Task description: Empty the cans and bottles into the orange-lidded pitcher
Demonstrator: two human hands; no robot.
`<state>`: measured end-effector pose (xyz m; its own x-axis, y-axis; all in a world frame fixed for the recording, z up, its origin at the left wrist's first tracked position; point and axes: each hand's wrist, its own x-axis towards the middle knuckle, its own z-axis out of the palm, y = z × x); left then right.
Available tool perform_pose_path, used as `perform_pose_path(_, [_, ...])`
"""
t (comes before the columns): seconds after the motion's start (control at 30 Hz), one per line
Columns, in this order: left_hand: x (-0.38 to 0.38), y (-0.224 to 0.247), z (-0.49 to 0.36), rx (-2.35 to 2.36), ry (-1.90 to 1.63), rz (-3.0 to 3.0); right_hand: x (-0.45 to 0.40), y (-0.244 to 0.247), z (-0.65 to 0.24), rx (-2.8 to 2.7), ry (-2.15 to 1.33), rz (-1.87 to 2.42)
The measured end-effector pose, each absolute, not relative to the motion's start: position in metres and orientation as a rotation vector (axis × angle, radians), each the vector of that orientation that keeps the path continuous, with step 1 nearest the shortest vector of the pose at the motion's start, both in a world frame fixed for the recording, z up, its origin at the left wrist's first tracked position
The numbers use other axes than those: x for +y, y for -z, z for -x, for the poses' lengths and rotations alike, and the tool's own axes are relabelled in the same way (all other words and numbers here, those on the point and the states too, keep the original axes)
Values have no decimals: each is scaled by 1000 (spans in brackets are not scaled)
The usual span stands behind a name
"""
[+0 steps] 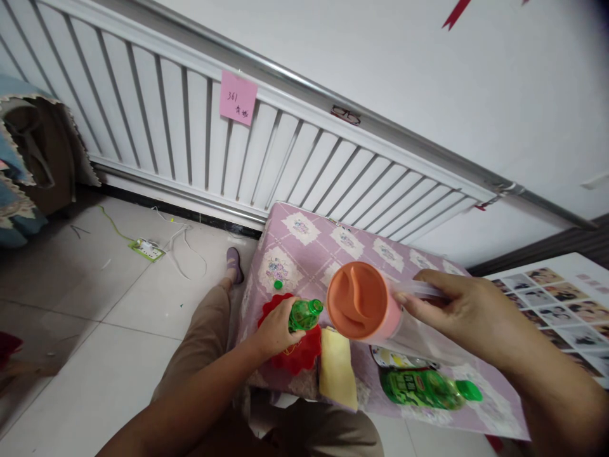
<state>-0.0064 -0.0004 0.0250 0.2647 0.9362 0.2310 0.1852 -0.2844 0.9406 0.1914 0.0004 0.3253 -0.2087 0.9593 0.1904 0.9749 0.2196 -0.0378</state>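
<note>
Around a small green bottle (304, 315) whose mouth is uncapped, my left hand (277, 327) is closed, above a red scalloped dish (297, 358). The handle of a clear pitcher (413, 330) with an orange lid (358, 299) is in my right hand (457, 308). The pitcher is tilted, its lid turned toward the bottle's mouth with a small gap between them. Near the dish, a green cap (278, 285) lies on the flowered tablecloth (302, 230). A folded yellow cloth (337, 371) is beside the dish. Below the pitcher, a larger capped green bottle (423, 388) lies on its side.
A white radiator (190, 127) with a pink note (238, 97) runs behind the table. A photo board (561, 298) is at the right. On the floor at left are a power strip (146, 249) and loose cables. A patterned tray (399, 358) lies partly under the pitcher.
</note>
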Motion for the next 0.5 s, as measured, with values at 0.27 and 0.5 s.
perform_pose_path(0.27, [0,-24,6,1061,-1086,-1683,2,-325,-192,-2326,36,1917])
perform_pose_path(0.5, [-1,-26,7,1043,-1098,-1680,2,-325,-194,-2329,54,1913])
